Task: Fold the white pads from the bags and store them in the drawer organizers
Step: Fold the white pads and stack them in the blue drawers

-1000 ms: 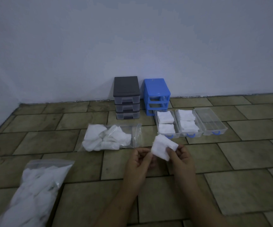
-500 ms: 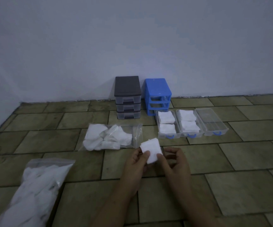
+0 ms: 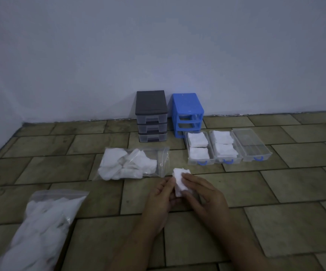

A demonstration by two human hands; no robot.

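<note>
A small folded white pad point(image 3: 179, 180) is held between both hands over the tiled floor. My left hand point(image 3: 160, 200) grips its left side and my right hand point(image 3: 203, 196) covers its right side with fingers over it. A clear zip bag of white pads point(image 3: 130, 163) lies just beyond the hands. A second, fuller bag point(image 3: 40, 229) lies at the near left. Three clear drawers sit on the floor: the left drawer point(image 3: 188, 151) and the middle drawer point(image 3: 211, 145) each hold two folded pads, the right drawer point(image 3: 256, 149) holds none.
A dark grey drawer organizer point(image 3: 151, 116) with its drawers in and a blue organizer frame point(image 3: 187, 114) with open slots stand against the white wall. Bare tiled floor point(image 3: 275, 192) stretches to the right.
The pad has been folded smaller and drawn left and nearer to me. My right hand has closed over it and both hands have come together.
</note>
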